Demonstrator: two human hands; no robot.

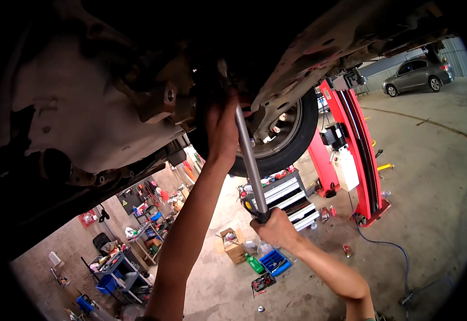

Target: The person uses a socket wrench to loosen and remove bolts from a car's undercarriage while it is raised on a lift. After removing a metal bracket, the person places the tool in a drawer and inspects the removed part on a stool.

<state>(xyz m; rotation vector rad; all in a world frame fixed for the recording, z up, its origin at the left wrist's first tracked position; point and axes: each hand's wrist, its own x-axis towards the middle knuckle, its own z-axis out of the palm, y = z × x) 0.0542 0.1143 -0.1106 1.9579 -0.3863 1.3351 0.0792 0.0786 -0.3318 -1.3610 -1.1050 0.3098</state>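
Silver bar [250,166], upper end murky, left hand [222,131] partly shadowed

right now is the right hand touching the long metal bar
Touching: the head view shows the right hand closed around the lower end of the long metal bar.

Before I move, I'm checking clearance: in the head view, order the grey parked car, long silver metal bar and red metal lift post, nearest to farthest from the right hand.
1. Long silver metal bar, gripped by the right hand.
2. Red metal lift post, to the right.
3. Grey parked car, upper right.
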